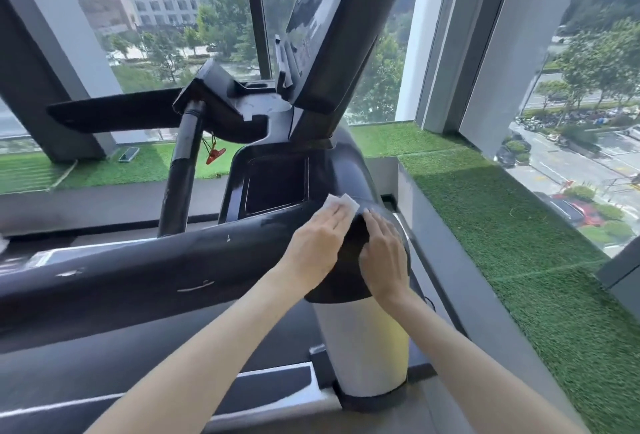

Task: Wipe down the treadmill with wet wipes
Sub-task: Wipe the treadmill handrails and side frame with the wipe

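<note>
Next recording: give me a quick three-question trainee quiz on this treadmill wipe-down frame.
1. True or false: the left hand presses the white wipe against the treadmill.
2. The right hand is: A) lifting a bottle, B) resting flat on the treadmill, C) holding a second wipe.
3. Fill in: the safety clip hanging below the console is coloured ___.
Key: 1 true; 2 B; 3 red.

Green turf ledge (485, 211) beside windows (166, 17)
</note>
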Demonstrator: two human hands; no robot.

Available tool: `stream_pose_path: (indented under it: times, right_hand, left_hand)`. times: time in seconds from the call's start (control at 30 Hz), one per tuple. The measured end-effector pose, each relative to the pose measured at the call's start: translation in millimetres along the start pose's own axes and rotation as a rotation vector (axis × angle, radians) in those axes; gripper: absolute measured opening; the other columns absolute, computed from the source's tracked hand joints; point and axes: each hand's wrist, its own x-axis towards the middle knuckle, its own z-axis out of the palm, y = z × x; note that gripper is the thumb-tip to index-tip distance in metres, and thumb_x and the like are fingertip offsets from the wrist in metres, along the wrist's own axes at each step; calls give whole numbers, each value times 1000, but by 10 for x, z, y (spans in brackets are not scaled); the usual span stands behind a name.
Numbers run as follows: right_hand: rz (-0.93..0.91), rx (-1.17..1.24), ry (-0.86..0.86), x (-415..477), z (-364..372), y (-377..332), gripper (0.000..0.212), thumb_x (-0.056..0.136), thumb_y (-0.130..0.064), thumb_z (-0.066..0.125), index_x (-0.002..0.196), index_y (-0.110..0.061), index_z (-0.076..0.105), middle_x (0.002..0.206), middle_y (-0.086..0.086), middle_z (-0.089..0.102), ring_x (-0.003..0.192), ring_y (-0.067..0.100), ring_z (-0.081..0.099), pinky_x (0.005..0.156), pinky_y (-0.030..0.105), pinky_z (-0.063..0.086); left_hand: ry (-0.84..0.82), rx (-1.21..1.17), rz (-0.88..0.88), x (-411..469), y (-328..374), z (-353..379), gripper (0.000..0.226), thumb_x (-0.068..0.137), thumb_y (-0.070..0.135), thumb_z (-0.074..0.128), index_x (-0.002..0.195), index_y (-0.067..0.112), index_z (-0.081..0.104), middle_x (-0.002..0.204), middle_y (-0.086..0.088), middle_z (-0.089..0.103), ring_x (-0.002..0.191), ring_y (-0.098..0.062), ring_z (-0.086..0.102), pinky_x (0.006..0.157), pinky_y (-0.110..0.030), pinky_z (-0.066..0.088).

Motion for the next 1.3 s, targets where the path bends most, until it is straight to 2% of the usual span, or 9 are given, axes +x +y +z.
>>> stream_pose_path:
  times: [0.2, 0.33, 0.5, 0.67, 0.8, 0.97, 1.1, 1.23, 1.3]
  right_hand:
    - [-72, 23, -50, -56, 26, 77, 71, 76, 18, 39, 145, 1, 31, 152, 17, 29, 145, 26, 21, 119, 32, 16]
    - [-102, 7, -56, -57, 42, 125, 75, 72, 19, 46, 144, 5, 30, 150, 21, 30, 143, 31, 24, 116, 32, 14]
    - [-141, -5, -58, -67, 41, 183, 84, 59, 21, 51, 140, 5, 38, 146, 20, 39, 138, 34, 34, 113, 41, 27]
    - [-170, -55, -47, -72, 43, 201, 86, 52, 21, 61, 136, 8, 44, 140, 23, 46, 132, 36, 43, 108, 41, 25]
    - [-181, -63, -30, -74, 46, 196, 88, 49, 24, 56, 135, 8, 45, 139, 23, 48, 130, 37, 45, 107, 44, 26]
    - [-187, -70, -31, -80, 69, 212, 89, 51, 24, 58, 137, 8, 43, 139, 24, 47, 131, 36, 43, 107, 42, 34]
    - [-176, -72, -28, -83, 100, 204, 90, 50, 24, 57, 137, 7, 41, 140, 24, 45, 132, 37, 42, 109, 43, 30]
    - [-126, -16, -39, -109, 135, 149, 85, 65, 22, 52, 144, 3, 30, 150, 21, 32, 141, 35, 27, 115, 43, 22]
    - [-117, -3, -62, -118, 119, 129, 83, 72, 20, 47, 148, -1, 21, 155, 16, 21, 146, 30, 14, 118, 38, 9]
  left_hand:
    - [79, 203, -425, -79, 23, 41, 55, 72, -6, 53, 127, -7, 56, 125, -22, 60, 118, -36, 57, 100, -42, 46]
    - [6, 189, -58, 51, 207, 234, 50, 91, 19, 34, 134, 2, 52, 138, -11, 53, 132, -25, 46, 108, -38, 40]
    - [134, 242, -441, -61, 93, 179, 51, 94, 25, 32, 129, -4, 55, 130, -20, 57, 124, -30, 54, 106, -40, 38]
    - [64, 321, -59, -151, 195, 295, 48, 99, 26, 33, 139, 5, 48, 145, -9, 46, 135, -22, 42, 112, -38, 32]
    - [199, 298, -543, -228, 94, 222, 50, 99, 29, 32, 137, 2, 48, 139, -14, 51, 132, -27, 46, 111, -43, 30]
    - [64, 363, -179, -264, 105, 243, 53, 99, 35, 31, 143, 8, 42, 146, -6, 45, 137, -20, 40, 114, -45, 17]
    - [186, 321, -626, -349, -41, 165, 54, 99, 38, 29, 138, 4, 47, 140, -13, 51, 133, -27, 44, 114, -49, 14]
    - [97, 339, -322, -413, 25, 212, 55, 99, 38, 31, 143, 8, 41, 147, -7, 43, 138, -22, 38, 113, -51, 13]
    - [118, 367, -334, -527, -115, 168, 54, 99, 37, 31, 143, 9, 41, 147, -7, 44, 137, -22, 39, 113, -53, 14]
